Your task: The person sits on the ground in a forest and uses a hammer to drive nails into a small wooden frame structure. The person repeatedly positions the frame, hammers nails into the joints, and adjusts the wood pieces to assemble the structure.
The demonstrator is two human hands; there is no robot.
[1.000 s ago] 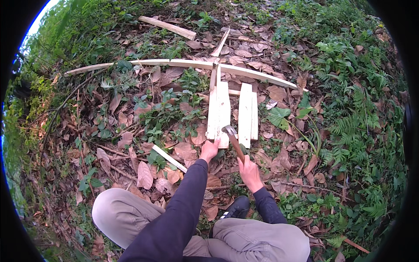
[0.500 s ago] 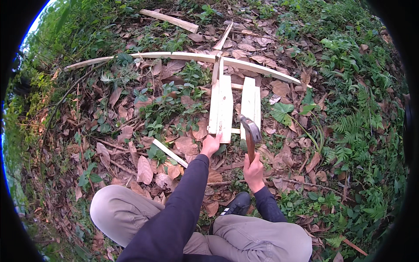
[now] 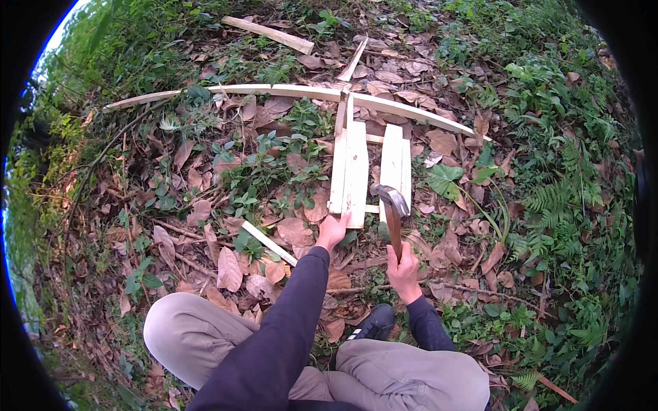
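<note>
My left hand (image 3: pixel 332 231) grips the near end of a pale wooden board (image 3: pixel 356 175), thumb on its edge. That board lies lengthwise on a narrower strip, its far end beside a short upright piece (image 3: pixel 340 113). In my right hand (image 3: pixel 404 272) is a claw hammer (image 3: pixel 394 229), held by its wooden handle. The metal head is raised in front of a second pair of boards (image 3: pixel 392 154), partly hiding their near end. Thin crosspieces (image 3: pixel 372 208) show between the two sets of boards.
A long pale strip (image 3: pixel 288 90) stretches across beyond the boards. Loose wood pieces lie at the far side (image 3: pixel 271 34) and left of my forearm (image 3: pixel 269 243). Dry leaves, twigs and green plants (image 3: pixel 548 198) cover the ground. My bent knees (image 3: pixel 195 332) are close below.
The whole view has shifted slightly. My right hand has moved a little to the right, tilting the hammer handle with it. My left hand stays at the board's near end.
</note>
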